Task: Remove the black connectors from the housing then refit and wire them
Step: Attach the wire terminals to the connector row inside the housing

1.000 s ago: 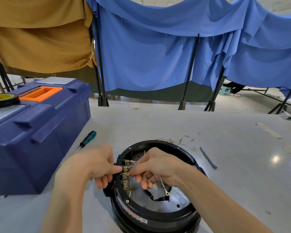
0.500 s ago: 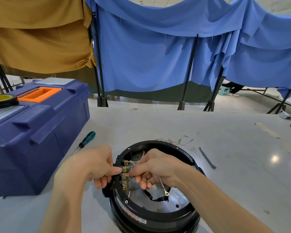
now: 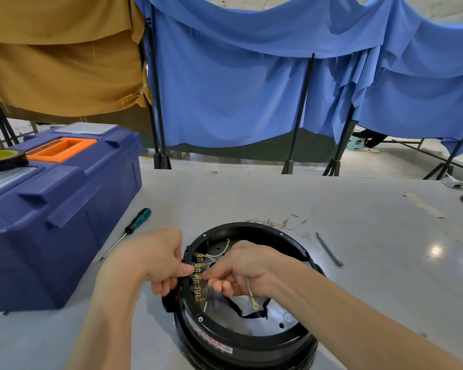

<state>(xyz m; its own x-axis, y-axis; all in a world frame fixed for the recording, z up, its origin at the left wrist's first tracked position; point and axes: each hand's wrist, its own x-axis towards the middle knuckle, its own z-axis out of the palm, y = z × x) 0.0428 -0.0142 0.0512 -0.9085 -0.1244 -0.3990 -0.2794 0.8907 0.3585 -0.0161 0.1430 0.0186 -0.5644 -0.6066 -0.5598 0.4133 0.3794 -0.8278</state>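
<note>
Where the black connectors [image 3: 197,291] line the left inner wall of the housing [image 3: 251,340], the left hand [image 3: 155,260] pinches the rim beside them — the right hand [image 3: 241,268] pinches a brass terminal [image 3: 201,275] in the row. Both grips are unchanged from a second ago.

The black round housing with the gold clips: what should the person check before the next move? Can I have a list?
1. Housing stands flat on the table: ok.
2. Left hand grips the housing's left rim to steady it: ok.
3. Right hand holds a wire whose ring end hangs free: ok.
4. A wire is seated on the row of gold terminals: cannot tell, the right hand hides the spot.
5. Screwdriver lies on the table left of the housing, with no hand on it: ok.
</note>
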